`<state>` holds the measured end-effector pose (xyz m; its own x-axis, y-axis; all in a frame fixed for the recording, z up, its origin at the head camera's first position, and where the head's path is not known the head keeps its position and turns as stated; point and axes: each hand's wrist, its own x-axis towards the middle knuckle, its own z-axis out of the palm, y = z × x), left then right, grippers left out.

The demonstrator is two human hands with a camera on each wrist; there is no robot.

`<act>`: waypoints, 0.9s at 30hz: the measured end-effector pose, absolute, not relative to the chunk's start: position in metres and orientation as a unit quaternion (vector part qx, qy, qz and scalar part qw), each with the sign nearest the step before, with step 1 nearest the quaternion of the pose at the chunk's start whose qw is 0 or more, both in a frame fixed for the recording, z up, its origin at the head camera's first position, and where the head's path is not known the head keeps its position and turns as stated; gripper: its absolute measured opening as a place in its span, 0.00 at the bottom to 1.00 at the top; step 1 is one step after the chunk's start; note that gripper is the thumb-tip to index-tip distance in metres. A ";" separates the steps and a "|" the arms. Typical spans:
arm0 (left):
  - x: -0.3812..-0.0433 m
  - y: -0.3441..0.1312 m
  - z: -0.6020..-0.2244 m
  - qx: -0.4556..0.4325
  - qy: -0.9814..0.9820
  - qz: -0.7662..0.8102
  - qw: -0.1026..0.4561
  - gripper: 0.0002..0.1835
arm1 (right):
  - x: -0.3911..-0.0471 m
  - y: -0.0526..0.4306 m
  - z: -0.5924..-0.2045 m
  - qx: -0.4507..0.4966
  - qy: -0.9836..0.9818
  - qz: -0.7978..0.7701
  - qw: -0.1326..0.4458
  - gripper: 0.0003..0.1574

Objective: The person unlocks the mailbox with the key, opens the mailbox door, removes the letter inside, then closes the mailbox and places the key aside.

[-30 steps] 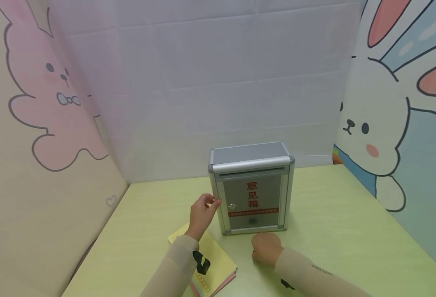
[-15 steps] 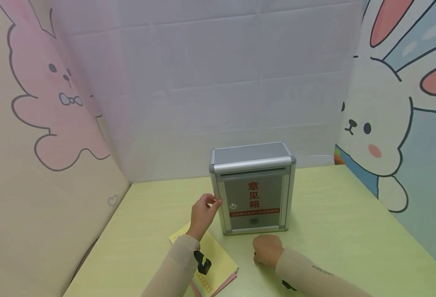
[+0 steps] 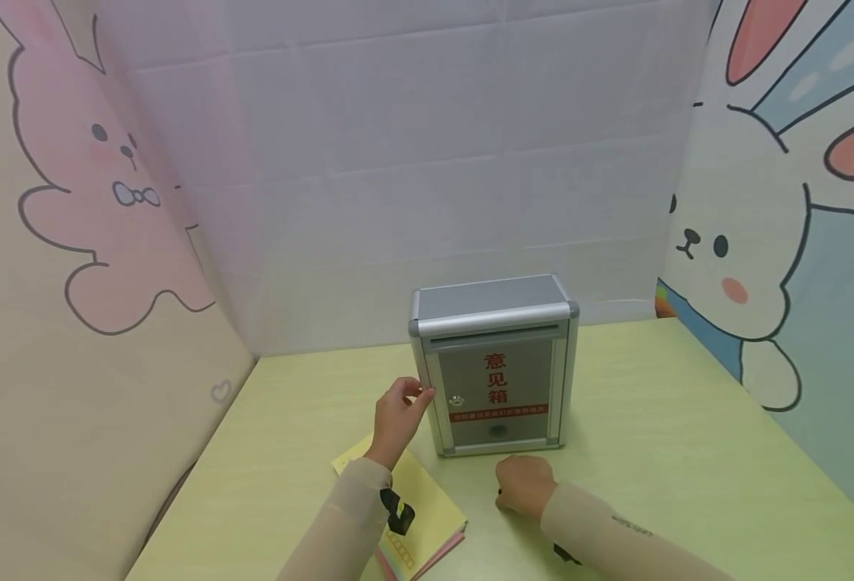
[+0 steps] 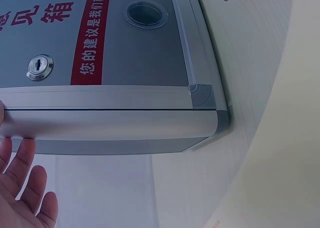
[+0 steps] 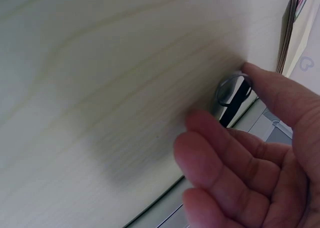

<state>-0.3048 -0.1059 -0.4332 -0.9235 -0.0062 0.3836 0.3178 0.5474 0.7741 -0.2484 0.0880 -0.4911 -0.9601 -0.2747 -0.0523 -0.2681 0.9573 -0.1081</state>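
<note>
A silver-grey suggestion box (image 3: 517, 428) with red lettering stands upright on the table. A round lock (image 4: 40, 67) with a narrow key slot sits on its front panel. My left hand (image 3: 396, 415) touches the box's left edge, its thumb at the front frame and two fingertips against the side. In front of the box, my right hand (image 3: 525, 482) is low over the table with curled fingers. In the right wrist view it pinches a key ring with a flat black piece (image 5: 235, 108) between thumb and fingers; part of that piece is hidden by the fingers.
Yellow and pink paper sheets or envelopes (image 3: 423, 492) lie stacked under my left forearm. The pale green tabletop (image 3: 652, 452) runs back to a whitish cloth wall (image 3: 398, 161). Rabbit-printed panels (image 3: 747, 274) close in both sides.
</note>
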 end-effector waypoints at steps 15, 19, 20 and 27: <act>-0.304 -0.105 -0.433 -0.083 -0.865 -0.466 0.167 0.13 | -0.245 0.086 -0.485 -0.131 0.990 -0.041 0.042 0.25; -0.304 -0.105 -0.433 -0.078 -0.865 -0.467 0.166 0.13 | -0.245 0.087 -0.485 -0.135 0.989 -0.049 0.043 0.26; -0.304 -0.105 -0.433 -0.076 -0.865 -0.468 0.165 0.13 | -0.245 0.088 -0.485 -0.136 0.988 -0.053 0.043 0.26; -0.304 -0.107 -0.436 -0.076 -0.864 -0.471 0.161 0.12 | -0.245 0.092 -0.486 -0.141 0.986 -0.081 0.046 0.24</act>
